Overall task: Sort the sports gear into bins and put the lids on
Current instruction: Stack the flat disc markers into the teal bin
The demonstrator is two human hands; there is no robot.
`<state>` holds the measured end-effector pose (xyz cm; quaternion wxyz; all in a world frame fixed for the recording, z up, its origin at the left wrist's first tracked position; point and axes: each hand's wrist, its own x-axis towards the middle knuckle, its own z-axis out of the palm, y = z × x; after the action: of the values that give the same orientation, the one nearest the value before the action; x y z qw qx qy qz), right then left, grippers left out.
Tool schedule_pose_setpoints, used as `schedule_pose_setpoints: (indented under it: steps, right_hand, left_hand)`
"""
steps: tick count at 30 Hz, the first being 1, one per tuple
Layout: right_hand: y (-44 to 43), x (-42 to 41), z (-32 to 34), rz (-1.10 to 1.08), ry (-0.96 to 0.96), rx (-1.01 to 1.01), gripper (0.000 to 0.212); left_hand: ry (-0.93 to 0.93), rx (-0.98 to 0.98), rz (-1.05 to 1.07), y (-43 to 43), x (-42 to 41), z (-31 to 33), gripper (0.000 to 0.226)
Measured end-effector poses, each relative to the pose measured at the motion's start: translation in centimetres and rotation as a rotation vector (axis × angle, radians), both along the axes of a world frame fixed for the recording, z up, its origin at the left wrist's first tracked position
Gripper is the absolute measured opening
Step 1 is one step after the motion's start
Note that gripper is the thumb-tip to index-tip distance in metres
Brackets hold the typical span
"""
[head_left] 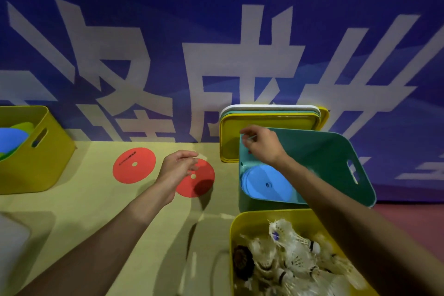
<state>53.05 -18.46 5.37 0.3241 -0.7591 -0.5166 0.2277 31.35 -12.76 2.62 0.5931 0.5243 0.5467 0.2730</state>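
Two flat red discs lie on the yellow-green floor: one [134, 165] to the left, one [199, 181] under my left hand [176, 170]. That hand hovers over the second disc with fingers loosely curled, holding nothing that I can see. My right hand [260, 145] rests at the near-left rim of the teal bin [336, 151], fingers pinched at the edge. A blue disc [266, 185] lies inside that bin. Yellow, teal and white lids [269, 115] lean stacked against the wall behind it. A yellow bin [240, 228] at the front right holds several shuttlecocks [288, 255].
A second yellow bin [36, 151] at the far left holds blue and green discs. A blue banner wall with large white characters stands behind everything. A pale object shows at the lower left edge. Red floor lies to the right of the bins.
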Motion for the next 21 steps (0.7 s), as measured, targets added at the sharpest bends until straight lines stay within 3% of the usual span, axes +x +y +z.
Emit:
schedule_pose_setpoints:
  steps: [5, 15, 21]
  right_hand:
    - [3.4, -4.6, -0.6, 0.003, -0.079, -0.032, 0.026]
    - [8.0, -9.8, -7.1, -0.086, -0.005, -0.300, 0.029]
    - [7.7, -10.2, -9.6, -0.218, 0.075, -0.421, 0.031]
  left_hand:
    - [0.050, -0.047, 0.013, 3.9, -3.1, -3.9, 0.018]
    - [0.296, -0.126, -0.021, 9.8, -6.9, -14.2, 0.025]
    - [0.473, -0.019, -0.083, 10.3, -3.8, -18.1, 0.049]
